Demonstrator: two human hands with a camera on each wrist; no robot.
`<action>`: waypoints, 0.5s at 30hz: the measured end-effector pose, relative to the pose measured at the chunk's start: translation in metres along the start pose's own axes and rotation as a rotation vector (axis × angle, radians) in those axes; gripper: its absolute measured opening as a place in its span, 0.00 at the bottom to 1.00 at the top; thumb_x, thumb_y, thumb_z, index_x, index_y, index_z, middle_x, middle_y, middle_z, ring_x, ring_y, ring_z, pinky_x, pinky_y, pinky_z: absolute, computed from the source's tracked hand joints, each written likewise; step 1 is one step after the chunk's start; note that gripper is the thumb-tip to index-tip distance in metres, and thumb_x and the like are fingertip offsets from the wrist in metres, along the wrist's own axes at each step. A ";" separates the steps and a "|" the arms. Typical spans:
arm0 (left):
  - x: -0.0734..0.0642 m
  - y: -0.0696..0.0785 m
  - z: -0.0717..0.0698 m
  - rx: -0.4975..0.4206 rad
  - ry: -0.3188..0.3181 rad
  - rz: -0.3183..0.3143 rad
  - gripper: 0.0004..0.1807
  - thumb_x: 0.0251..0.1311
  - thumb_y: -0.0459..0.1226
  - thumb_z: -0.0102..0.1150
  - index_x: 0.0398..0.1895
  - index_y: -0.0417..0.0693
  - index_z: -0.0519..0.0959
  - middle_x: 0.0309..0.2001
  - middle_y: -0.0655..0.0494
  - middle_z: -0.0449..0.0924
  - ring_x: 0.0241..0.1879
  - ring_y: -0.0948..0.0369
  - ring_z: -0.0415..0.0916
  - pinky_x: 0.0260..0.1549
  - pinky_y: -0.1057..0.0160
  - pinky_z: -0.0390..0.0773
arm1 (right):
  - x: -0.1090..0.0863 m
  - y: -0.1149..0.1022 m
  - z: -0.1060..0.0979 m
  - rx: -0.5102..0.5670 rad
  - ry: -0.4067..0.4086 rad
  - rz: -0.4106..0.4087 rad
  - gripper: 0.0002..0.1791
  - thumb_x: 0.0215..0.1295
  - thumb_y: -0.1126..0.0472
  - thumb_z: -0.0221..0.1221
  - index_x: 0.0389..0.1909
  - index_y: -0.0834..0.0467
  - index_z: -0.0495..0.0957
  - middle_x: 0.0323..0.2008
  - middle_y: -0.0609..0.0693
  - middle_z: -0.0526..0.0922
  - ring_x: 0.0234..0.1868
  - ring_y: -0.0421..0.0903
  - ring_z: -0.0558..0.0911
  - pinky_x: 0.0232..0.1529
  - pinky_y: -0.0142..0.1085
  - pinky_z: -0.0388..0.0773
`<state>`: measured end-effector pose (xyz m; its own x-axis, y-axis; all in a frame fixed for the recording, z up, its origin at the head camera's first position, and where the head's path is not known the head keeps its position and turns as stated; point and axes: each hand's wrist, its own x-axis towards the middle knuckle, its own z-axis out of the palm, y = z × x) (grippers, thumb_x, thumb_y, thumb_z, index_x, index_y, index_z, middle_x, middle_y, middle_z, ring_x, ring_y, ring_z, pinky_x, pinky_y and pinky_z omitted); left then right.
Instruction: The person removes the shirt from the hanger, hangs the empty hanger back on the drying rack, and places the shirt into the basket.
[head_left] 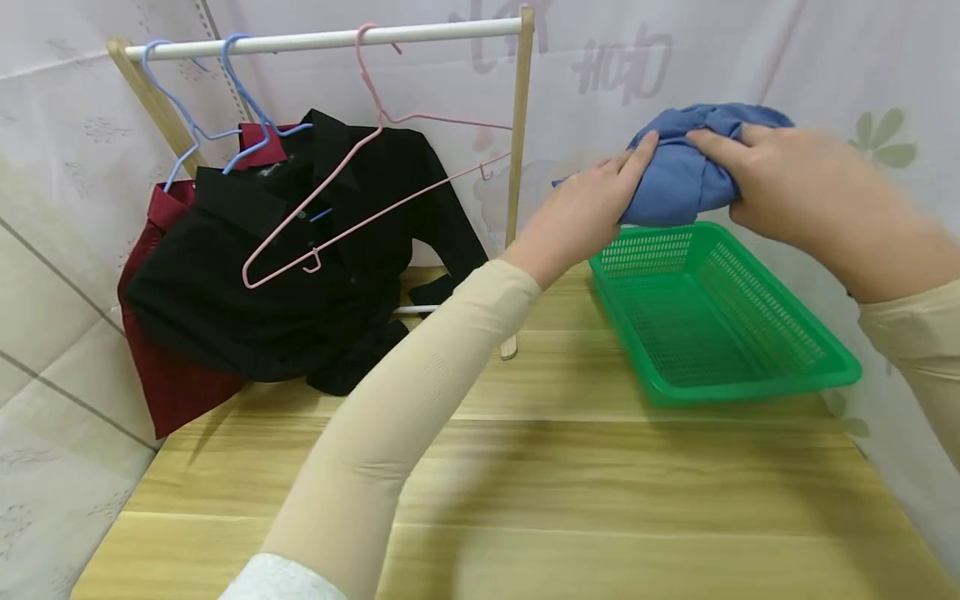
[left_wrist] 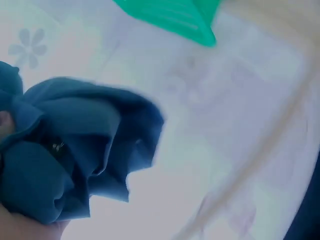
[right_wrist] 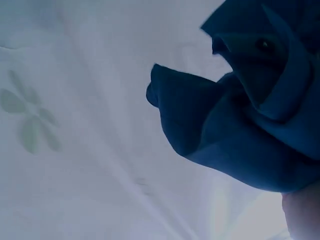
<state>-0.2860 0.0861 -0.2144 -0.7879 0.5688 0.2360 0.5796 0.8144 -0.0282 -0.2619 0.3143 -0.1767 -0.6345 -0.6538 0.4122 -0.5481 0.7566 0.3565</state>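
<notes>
A bunched-up blue shirt (head_left: 678, 167) is held in the air above the far end of a green basket (head_left: 652, 383). My left hand (head_left: 588, 196) grips its left side, thumb lying on top of the cloth. On the opposite side my right hand (head_left: 795, 179) grips it too, with the fingers partly hidden by the folds. In the left wrist view the shirt (left_wrist: 75, 145) hangs in loose folds with a small pale mark inside. A button shows among the folds of the shirt (right_wrist: 240, 115) in the right wrist view.
At the left stands a rack with a white rail (head_left: 315, 42) and wooden posts (head_left: 519, 183). On it hang a black shirt (head_left: 300, 250), a dark red garment (head_left: 168, 358) behind it, blue hangers (head_left: 243, 92) and a bare pink hanger (head_left: 397, 221). A wooden table (head_left: 562, 483) lies below.
</notes>
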 end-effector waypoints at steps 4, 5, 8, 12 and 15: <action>0.040 0.011 0.032 -0.136 -0.037 -0.140 0.50 0.80 0.46 0.52 0.87 0.67 0.28 0.88 0.66 0.45 0.84 0.56 0.56 0.74 0.60 0.72 | 0.001 0.029 0.029 0.029 -0.043 0.066 0.39 0.51 0.74 0.67 0.70 0.67 0.73 0.47 0.83 0.81 0.38 0.78 0.83 0.42 0.71 0.80; 0.047 0.015 0.042 -0.147 -0.046 -0.172 0.50 0.79 0.47 0.53 0.87 0.70 0.28 0.88 0.68 0.44 0.83 0.55 0.59 0.71 0.58 0.76 | 0.000 0.036 0.039 0.031 -0.090 0.073 0.40 0.52 0.73 0.67 0.70 0.68 0.72 0.49 0.83 0.81 0.40 0.79 0.83 0.43 0.71 0.80; 0.059 0.027 0.075 -0.101 -0.088 -0.229 0.44 0.82 0.50 0.47 0.87 0.76 0.30 0.87 0.70 0.46 0.80 0.52 0.65 0.63 0.53 0.83 | -0.006 0.054 0.071 0.054 -0.312 0.096 0.41 0.54 0.70 0.66 0.73 0.69 0.68 0.45 0.82 0.82 0.36 0.76 0.83 0.36 0.66 0.82; 0.067 0.040 0.113 0.005 -0.135 -0.222 0.34 0.86 0.50 0.34 0.88 0.75 0.36 0.86 0.62 0.54 0.74 0.51 0.74 0.57 0.55 0.85 | -0.016 0.073 0.115 0.116 -0.573 0.101 0.41 0.62 0.69 0.61 0.77 0.71 0.61 0.48 0.83 0.79 0.35 0.71 0.84 0.36 0.61 0.82; 0.070 0.047 0.134 0.057 -0.145 -0.208 0.35 0.85 0.51 0.36 0.88 0.75 0.38 0.86 0.54 0.50 0.74 0.53 0.71 0.57 0.57 0.85 | -0.026 0.082 0.147 0.155 -0.661 0.092 0.42 0.67 0.69 0.60 0.80 0.72 0.55 0.60 0.88 0.71 0.48 0.80 0.82 0.47 0.66 0.81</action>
<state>-0.3418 0.1793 -0.3289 -0.9130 0.3952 0.1007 0.3922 0.9186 -0.0495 -0.3701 0.3932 -0.2812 -0.8547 -0.4866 -0.1808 -0.5163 0.8326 0.2004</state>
